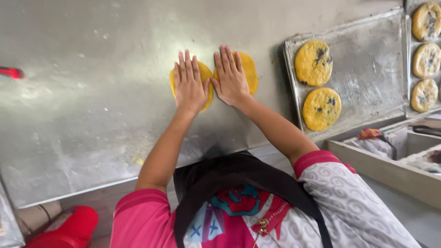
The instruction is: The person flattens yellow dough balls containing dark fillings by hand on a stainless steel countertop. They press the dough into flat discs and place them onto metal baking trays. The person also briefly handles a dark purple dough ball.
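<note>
Head view: left hand (189,87) and right hand (230,78), fingers spread flat and gripping nothing, each press a yellow dough disc (248,69) on the steel surface (92,115); two flattened, dark-flecked rounds (313,63) already lie on the tray (367,69).

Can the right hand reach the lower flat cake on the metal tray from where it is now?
Probably yes. The right hand presses a yellow dough disc, and only bare steel table lies between it and the lower cake on the tray; nothing blocks the way.

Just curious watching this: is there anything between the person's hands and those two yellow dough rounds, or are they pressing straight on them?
Nothing visible is in between. The left hand lies flat on the left dough round, and the right hand lies flat on the right dough round, bare palms on dough, both on the metal table.
</note>
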